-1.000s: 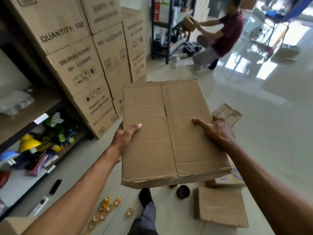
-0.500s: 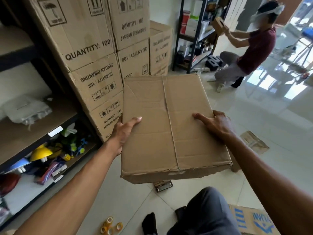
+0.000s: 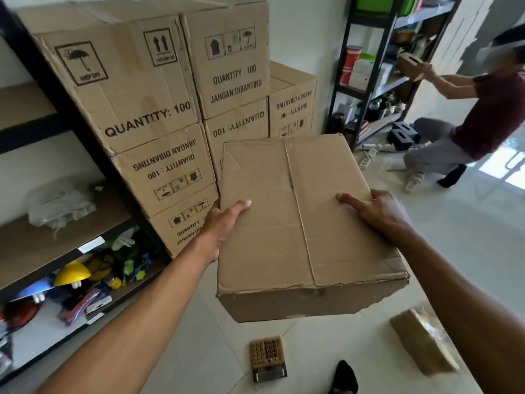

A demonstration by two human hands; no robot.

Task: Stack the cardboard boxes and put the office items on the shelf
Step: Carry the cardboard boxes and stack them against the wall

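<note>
plain cardboard box [image 3: 298, 223] held up off the floor, left hand [image 3: 224, 226] and right hand [image 3: 377, 211] clamping its sides, thumbs on top; fingers wrapped underneath, stacked printed boxes [image 3: 159, 109] right behind

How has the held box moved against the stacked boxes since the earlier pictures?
Yes. The box, gripped by the left hand and right hand, has risen against the stack, and appears nearer it.

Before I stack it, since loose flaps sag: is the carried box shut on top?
Shut. The carried box has both top flaps lying flat, meeting at the centre seam; left hand and right hand hold its sides.
</note>
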